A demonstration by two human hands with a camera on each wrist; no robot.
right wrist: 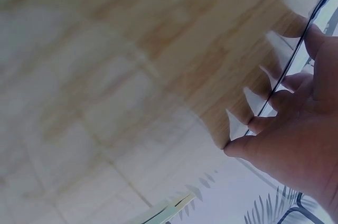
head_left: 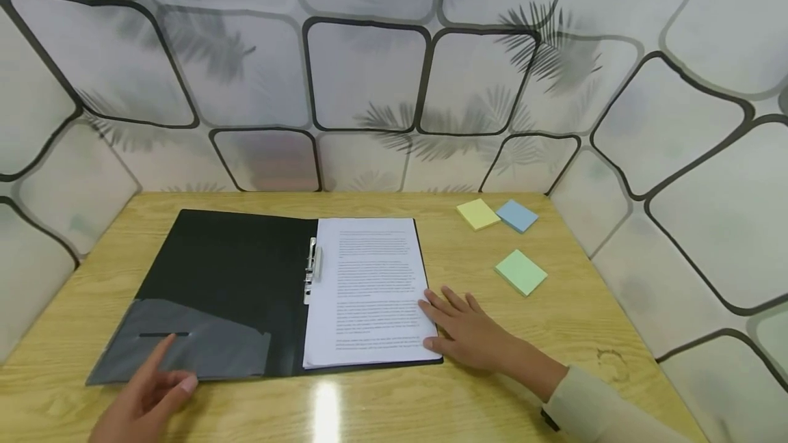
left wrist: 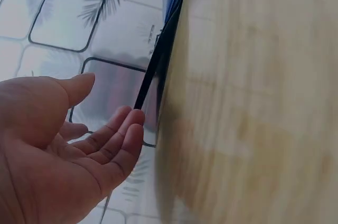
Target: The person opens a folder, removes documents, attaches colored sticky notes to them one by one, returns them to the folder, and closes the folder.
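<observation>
A black folder point(head_left: 234, 258) lies spread wide on the wooden table, its grey pocket point(head_left: 215, 347) at the lower left. Printed sheets point(head_left: 375, 292) lie on its right half beside a metal clip point(head_left: 312, 269) at the spine. Over the pocket's lower edge is my left hand point(head_left: 144, 395), index finger extended and the other fingers loosely bent; in the left wrist view that hand point(left wrist: 79, 145) holds nothing. My right hand point(head_left: 470, 333) rests spread at the folder's right edge, fingertips on the paper margin. The right wrist view shows that hand point(right wrist: 296, 113) along the folder's edge point(right wrist: 288, 68).
Right of the folder lie a yellow sticky-note pad point(head_left: 478, 214), a blue pad point(head_left: 517, 215) touching or close to it, and a green pad point(head_left: 520, 272) nearer me. Patterned panels point(head_left: 369, 74) stand around the table's point(head_left: 468, 409) back and sides.
</observation>
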